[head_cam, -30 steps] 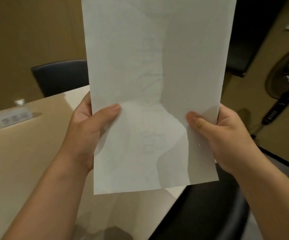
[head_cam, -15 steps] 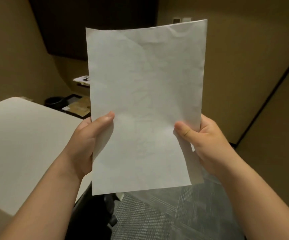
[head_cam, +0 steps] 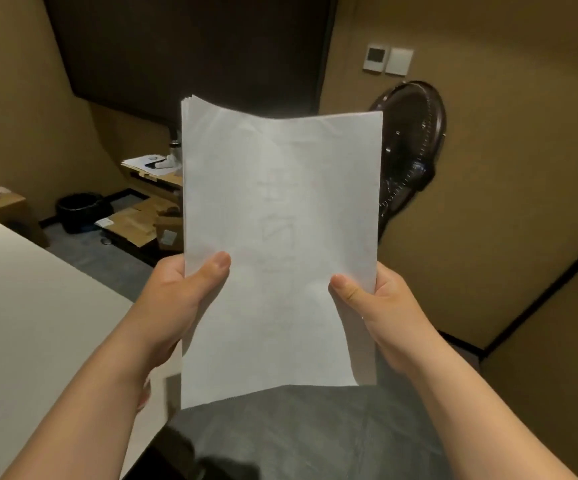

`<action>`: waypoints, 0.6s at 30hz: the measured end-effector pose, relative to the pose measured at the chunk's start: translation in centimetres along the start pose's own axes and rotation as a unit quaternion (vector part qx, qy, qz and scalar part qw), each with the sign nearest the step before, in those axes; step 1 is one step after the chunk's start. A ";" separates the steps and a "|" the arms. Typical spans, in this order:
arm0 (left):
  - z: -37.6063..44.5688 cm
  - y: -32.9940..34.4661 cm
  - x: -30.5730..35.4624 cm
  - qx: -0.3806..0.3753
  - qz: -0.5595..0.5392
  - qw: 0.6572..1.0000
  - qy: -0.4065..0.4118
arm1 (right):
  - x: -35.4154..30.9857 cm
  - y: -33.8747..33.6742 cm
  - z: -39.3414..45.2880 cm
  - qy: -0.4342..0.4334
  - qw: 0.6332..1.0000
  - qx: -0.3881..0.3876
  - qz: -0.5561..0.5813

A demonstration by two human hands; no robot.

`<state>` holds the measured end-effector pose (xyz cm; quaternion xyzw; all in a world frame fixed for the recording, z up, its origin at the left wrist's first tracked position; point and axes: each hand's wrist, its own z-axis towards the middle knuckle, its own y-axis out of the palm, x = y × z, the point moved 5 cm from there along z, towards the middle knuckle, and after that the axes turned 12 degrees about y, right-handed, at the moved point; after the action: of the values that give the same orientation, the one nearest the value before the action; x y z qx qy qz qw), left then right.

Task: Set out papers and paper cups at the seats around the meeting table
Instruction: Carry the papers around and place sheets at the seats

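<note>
A thin stack of white papers [head_cam: 280, 209] stands upright in front of me, faint print showing through the top sheet. My left hand [head_cam: 180, 292] grips its lower left edge with the thumb on the front. My right hand [head_cam: 377, 306] grips the lower right edge the same way. The pale meeting table [head_cam: 21, 306] lies to my left, only its bare corner showing. No paper cups are in view.
A black standing fan [head_cam: 415, 150] leans by the wall on the right. A black waste bin [head_cam: 79, 211], flattened cardboard [head_cam: 138, 220] and a low shelf with small items [head_cam: 152, 168] sit at the far left corner. Grey carpet [head_cam: 298, 434] lies underfoot.
The view has swung away from the table and chair toward the room's corner. Both hands keep the same grip on the papers, which now sit lower in view.
</note>
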<state>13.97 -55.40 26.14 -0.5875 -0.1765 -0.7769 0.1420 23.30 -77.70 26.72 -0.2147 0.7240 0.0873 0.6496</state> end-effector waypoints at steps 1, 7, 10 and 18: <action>2.5 -0.3 -0.5 0.006 0.005 1.000 0.001 | -0.8 0.3 2.9 -0.003 1.000 -0.006 -0.005; 12.4 -3.6 -2.7 0.085 -0.008 0.996 -0.001 | -4.4 4.1 15.7 -0.033 0.996 -0.079 -0.032; 16.1 -6.6 -3.5 0.121 0.012 0.993 -0.013 | -5.2 7.4 21.5 -0.035 0.991 -0.126 -0.036; 26.6 -15.4 -7.9 0.277 0.037 0.960 -0.017 | -7.1 18.5 40.4 -0.044 0.960 -0.271 -0.054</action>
<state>32.41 -29.77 23.46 -0.5444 -0.3655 -0.6816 0.3249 52.35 -43.39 25.13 -0.4168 0.6313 0.2544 0.6024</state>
